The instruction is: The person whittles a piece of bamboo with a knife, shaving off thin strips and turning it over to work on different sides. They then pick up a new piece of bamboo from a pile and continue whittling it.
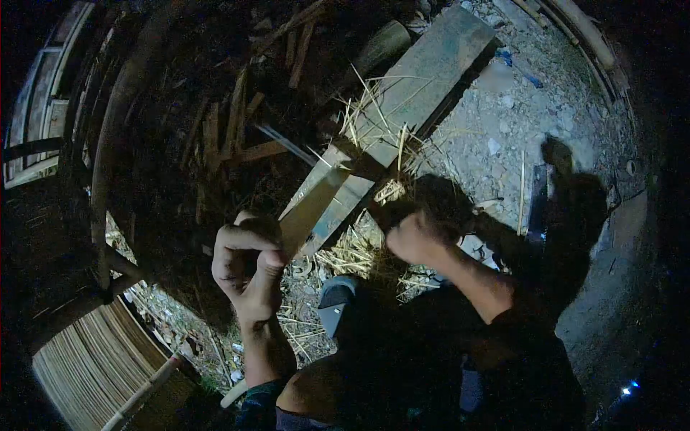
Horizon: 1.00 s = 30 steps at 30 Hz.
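Observation:
My left hand [250,262] is closed, thumb against curled fingers, on a flat pale bamboo strip [310,212]. The strip slants up and away over a long wooden plank [438,61]. Near its far end is a dark block [370,169] lying across the plank. A thin sliver [291,146], smeared by motion, sticks out to the upper left of that end. To the right of the plank, my right hand [420,241] is closed and somewhat blurred. Something dark shows at its fingers, too shadowed to name. Thin shavings [392,122] lie across the plank.
More shavings [352,251] heap below the plank, by my shod foot [336,302]. Wood scraps [237,129] lie in the dark at upper left. A slatted bamboo panel [108,359] stands at lower left. Rubble-strewn ground [503,108] spreads rightward.

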Each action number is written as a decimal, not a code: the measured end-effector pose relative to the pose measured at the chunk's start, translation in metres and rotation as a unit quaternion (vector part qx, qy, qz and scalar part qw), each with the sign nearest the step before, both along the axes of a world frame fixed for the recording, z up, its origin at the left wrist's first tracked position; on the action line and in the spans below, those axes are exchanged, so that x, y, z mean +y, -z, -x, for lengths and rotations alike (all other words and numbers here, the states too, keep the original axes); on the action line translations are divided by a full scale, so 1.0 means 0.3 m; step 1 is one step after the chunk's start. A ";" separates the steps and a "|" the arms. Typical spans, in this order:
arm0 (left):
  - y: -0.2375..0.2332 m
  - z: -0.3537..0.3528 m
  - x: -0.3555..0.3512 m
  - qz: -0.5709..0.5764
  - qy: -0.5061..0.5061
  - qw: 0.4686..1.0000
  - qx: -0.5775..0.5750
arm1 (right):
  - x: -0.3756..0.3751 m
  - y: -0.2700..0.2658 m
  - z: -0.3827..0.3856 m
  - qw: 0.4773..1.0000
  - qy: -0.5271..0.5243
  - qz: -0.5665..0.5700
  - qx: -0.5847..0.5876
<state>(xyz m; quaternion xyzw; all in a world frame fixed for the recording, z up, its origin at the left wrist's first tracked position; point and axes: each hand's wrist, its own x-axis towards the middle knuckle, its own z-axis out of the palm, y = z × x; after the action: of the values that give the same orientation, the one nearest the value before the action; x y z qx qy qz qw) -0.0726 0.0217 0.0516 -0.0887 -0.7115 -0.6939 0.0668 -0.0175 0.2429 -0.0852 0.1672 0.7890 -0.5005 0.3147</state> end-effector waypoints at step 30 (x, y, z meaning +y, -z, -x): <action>0.015 -0.047 -0.054 0.094 -0.049 0.994 0.040 | 0.008 0.158 0.043 0.995 0.008 -0.025 0.099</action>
<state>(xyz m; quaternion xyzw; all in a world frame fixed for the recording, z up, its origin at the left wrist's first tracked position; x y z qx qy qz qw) -0.0584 0.0056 0.0472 -0.0870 -0.7741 -0.6154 0.1205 -0.0304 0.2453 -0.1328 0.1308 0.8275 -0.4969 0.2263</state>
